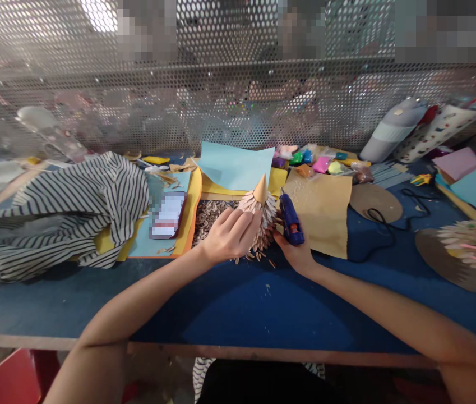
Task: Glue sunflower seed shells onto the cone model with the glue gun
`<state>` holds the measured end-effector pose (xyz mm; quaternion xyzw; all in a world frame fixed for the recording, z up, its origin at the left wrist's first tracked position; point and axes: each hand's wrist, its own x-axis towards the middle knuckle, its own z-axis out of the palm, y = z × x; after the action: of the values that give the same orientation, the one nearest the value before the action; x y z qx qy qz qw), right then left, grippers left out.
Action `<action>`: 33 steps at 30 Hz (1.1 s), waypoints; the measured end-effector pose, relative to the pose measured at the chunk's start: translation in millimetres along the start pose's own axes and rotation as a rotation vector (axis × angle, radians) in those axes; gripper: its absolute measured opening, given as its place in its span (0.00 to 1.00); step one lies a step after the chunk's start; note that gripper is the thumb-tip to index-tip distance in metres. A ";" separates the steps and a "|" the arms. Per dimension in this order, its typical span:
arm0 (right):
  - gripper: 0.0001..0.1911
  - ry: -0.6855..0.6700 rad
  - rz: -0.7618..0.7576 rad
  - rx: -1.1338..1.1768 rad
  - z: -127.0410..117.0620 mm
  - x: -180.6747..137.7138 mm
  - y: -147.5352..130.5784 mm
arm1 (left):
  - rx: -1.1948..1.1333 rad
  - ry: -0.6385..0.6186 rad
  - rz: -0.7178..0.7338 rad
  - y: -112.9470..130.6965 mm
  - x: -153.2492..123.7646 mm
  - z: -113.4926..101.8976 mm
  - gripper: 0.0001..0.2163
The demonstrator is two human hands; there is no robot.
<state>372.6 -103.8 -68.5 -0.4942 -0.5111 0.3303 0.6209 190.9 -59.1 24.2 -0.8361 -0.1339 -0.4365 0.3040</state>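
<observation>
A cone (269,216) stands upright in front of me. Pale, overlapping husk-like pieces cover its sides, and its tan paper tip (262,189) is bare. My left hand (234,231) is at the cone's left front side, its fingers curled together; whatever small thing they pinch is hidden. My right hand (294,253) is closed around a blue hot glue gun (290,216), nozzle pointing up, close to the cone's right side. Left of the cone lies a heap of small brownish husks (212,217), partly behind my left hand, with loose pieces around the cone's foot.
A phone (168,215) lies on coloured paper beside striped cloth (124,202). Brown paper (326,219), a cardboard disc (376,203) and a black cord (383,224) are to the right. Behind are bright clay packets (320,164), a bottle (393,130) and perforated metal mesh (238,106).
</observation>
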 end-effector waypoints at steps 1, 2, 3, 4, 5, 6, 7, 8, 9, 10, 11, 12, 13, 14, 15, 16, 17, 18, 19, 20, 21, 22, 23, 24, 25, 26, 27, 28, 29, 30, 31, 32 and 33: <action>0.18 -0.005 0.002 0.004 0.0 0.0 -0.8 | -0.002 -0.003 -0.001 -0.2 -0.2 0.2 0.12; 0.18 -0.010 0.005 0.010 0.0 0.0 -1.5 | -0.013 -0.005 -0.004 -0.6 -0.3 0.5 0.12; 0.18 -0.018 0.008 0.017 0.1 -0.1 -2.2 | -0.028 -0.003 -0.013 -1.3 -0.5 0.9 0.13; 0.18 -0.026 0.013 0.024 0.3 -0.2 -2.7 | -0.044 0.002 -0.025 -2.2 -0.5 1.3 0.13; 0.18 -0.029 0.017 0.033 0.6 -0.2 -3.1 | -0.058 0.013 -0.042 -3.4 -0.3 1.8 0.13; 0.18 -0.027 0.020 0.042 0.9 -0.2 -3.4 | -0.069 0.032 -0.062 -4.9 0.0 2.4 0.13; 0.18 -0.023 0.021 0.051 1.3 -0.2 -3.5 | -0.078 0.055 -0.088 -6.5 0.5 2.8 0.12; 0.18 -0.020 0.018 0.058 1.6 -0.1 -3.6 | -0.091 0.080 -0.121 -8.2 1.0 3.2 0.12; 0.18 -0.018 0.014 0.062 1.9 0.0 -3.5 | -0.114 0.101 -0.156 -9.9 1.7 3.5 0.13; 0.18 -0.018 0.009 0.064 2.1 0.2 -3.4 | -0.145 0.115 -0.189 -11.6 2.2 3.6 0.13; 0.17 -0.018 0.005 0.063 2.3 0.4 -3.3 | -0.178 0.118 -0.219 -13.1 2.7 3.7 0.14; 0.17 -0.019 0.002 0.060 2.5 0.5 -3.3 | -0.215 0.109 -0.243 -14.3 3.0 3.7 0.14; 0.17 -0.017 0.002 0.058 2.6 0.6 -3.2 | -0.251 0.092 -0.258 -15.4 3.1 3.6 0.14; 0.16 -0.012 0.003 0.057 2.8 0.7 -3.3 | -0.284 0.070 -0.263 -16.2 3.1 3.4 0.14; 0.16 -0.008 0.004 0.055 3.0 0.8 -3.5 | -0.310 0.045 -0.262 -16.7 3.0 3.3 0.14; 0.16 -0.004 0.004 0.052 3.1 0.8 -3.8 | -0.331 0.023 -0.257 -17.0 2.9 3.2 0.13; 0.15 -0.001 0.003 0.048 3.2 0.9 -4.3 | -0.346 0.006 -0.251 -17.1 2.8 3.1 0.13; 0.15 -0.003 0.002 0.043 3.2 0.9 -4.8 | -0.354 -0.005 -0.245 -17.1 2.6 3.1 0.13; 0.15 -0.006 -0.001 0.037 3.2 1.0 -5.4 | -0.357 -0.013 -0.242 -17.0 2.5 3.1 0.12; 0.15 -0.012 -0.004 0.033 3.1 1.1 -5.9 | -0.359 -0.017 -0.243 -16.8 2.3 3.2 0.12; 0.15 -0.018 -0.007 0.029 2.9 1.2 -6.4 | -0.362 -0.016 -0.246 -16.7 2.1 3.4 0.12; 0.15 -0.023 -0.009 0.027 2.8 1.3 -6.8 | -0.369 -0.010 -0.251 -16.5 1.8 3.5 0.12; 0.15 -0.026 -0.010 0.026 2.8 1.3 -7.0 | -0.377 -0.005 -0.259 -16.5 1.6 3.7 0.12; 0.15 -0.025 -0.010 0.027 2.7 1.2 -7.0 | -0.387 0.000 -0.269 -16.5 1.3 3.8 0.13; 0.16 -0.022 -0.007 0.031 2.8 1.2 -6.9 | -0.397 0.002 -0.280 -16.5 1.1 3.9 0.13; 0.16 -0.018 -0.003 0.035 2.8 1.0 -6.6 | -0.406 -0.001 -0.292 -16.7 0.9 3.9 0.14; 0.16 -0.016 0.002 0.037 2.9 0.9 -6.1 | -0.415 -0.008 -0.307 -16.8 0.8 3.9 0.15; 0.16 -0.014 0.006 0.040 3.1 0.8 -5.6 | -0.424 -0.017 -0.320 -17.0 0.7 3.9 0.16; 0.16 -0.010 0.008 0.040 3.2 0.7 -5.1 | -0.433 -0.026 -0.332 -17.1 0.7 4.0 0.16; 0.16 -0.006 0.009 0.036 3.3 0.7 -4.6 | -0.443 -0.032 -0.343 -17.3 0.7 4.0 0.16; 0.16 -0.004 0.009 0.033 3.4 0.7 -4.3 | -0.454 -0.035 -0.352 -17.3 0.8 4.1 0.16; 0.17 -0.004 0.008 0.032 3.5 0.8 -4.2 | -0.468 -0.035 -0.360 -17.4 0.9 4.2 0.16; 0.17 -0.005 0.008 0.035 3.6 0.8 -4.3 | -0.482 -0.036 -0.369 -17.3 1.1 4.2 0.15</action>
<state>368.9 -103.3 -64.2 -0.4843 -0.5048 0.3429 0.6269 185.8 -43.1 30.0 -0.8532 -0.1816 -0.4888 0.0101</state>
